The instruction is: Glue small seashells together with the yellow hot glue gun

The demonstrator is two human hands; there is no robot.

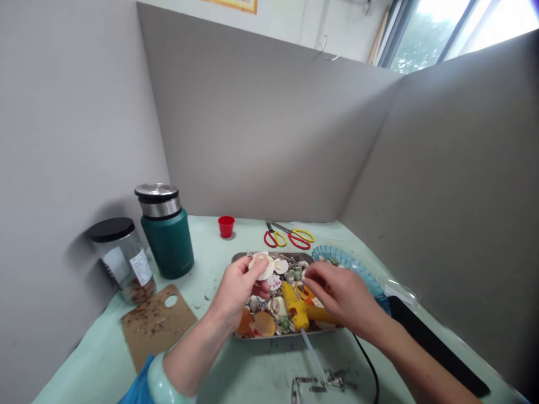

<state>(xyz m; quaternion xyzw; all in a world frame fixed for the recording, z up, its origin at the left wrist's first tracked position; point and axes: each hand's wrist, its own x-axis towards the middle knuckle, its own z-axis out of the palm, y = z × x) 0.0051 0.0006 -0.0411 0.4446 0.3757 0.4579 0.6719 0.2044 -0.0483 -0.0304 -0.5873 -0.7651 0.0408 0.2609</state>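
Note:
My left hand (248,280) grips a pale scallop shell (261,265) between thumb and fingers, with more white shell pieces (280,266) right beside it. My right hand (337,286) is closed in a pinch over the tray's right side; whatever its fingertips hold is hidden or too small to name. Below both hands, a metal tray (269,338) is filled with mixed shells, orange discs and small bits. A yellow hot glue gun (297,308) lies across the tray, a translucent glue stick (312,352) sticking out of it towards me.
Behind the tray lie two pairs of scissors (300,238) and a red cup (226,226). Left stand a green flask (168,241), a black-lidded jar (126,261) and a brown board (158,322). Right are a blue plate (351,259), a black flat object (438,348) and a cord (370,365).

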